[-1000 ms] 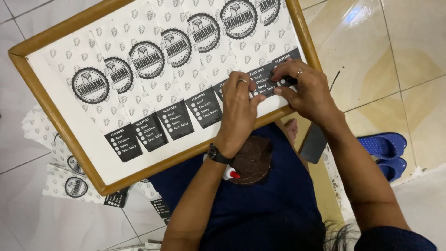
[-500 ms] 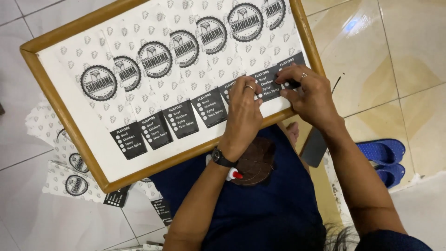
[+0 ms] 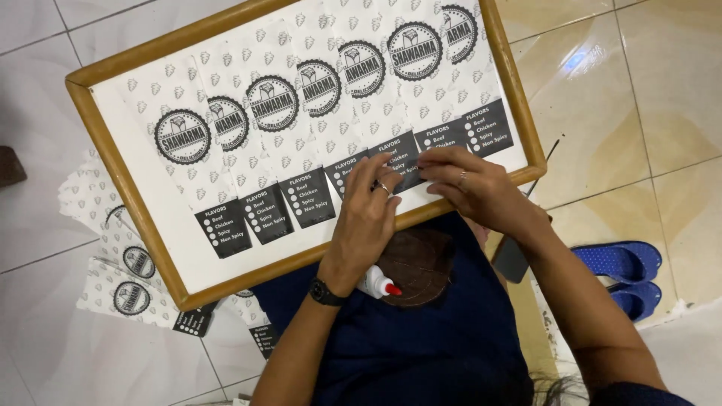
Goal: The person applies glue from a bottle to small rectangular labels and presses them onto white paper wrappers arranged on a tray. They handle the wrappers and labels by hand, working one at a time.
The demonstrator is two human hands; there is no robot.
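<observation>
The paper sleeves (image 3: 316, 128) lie in an overlapping, slanted row on a wooden-framed white board (image 3: 120, 180) resting on the person's lap, each sleeve white with a small grey pattern, a round black emblem near its top and a black panel with small tick circles at its lower end. Both hands work at the lower edge of the row, toward its right end. The left hand (image 3: 368, 218) lies palm down, fingers extended and pressing flat on a black panel; the right hand (image 3: 474, 184) is just beside it, its fingertips (image 3: 432, 162) laid on the next panel, pressing or lightly pinching its edge, though which is hard to tell. The sleeves look thin, light and limp, likely to crease, slide over each other or lift with a breath of air, so they are best handled flat, by an edge or corner, with gentle fingertip pressure. The board is stiff, smooth-faced and rimmed in warm varnished wood. A small white glue bottle (image 3: 374, 283) with a red tip lies on the dark blue lap, beside a brown patch, near the left wrist and its black watch (image 3: 325, 293). More sleeves (image 3: 113, 256) lie loose on the glossy tiled floor under the board's left corner. Blue slippers (image 3: 624, 274) sit at the right.
</observation>
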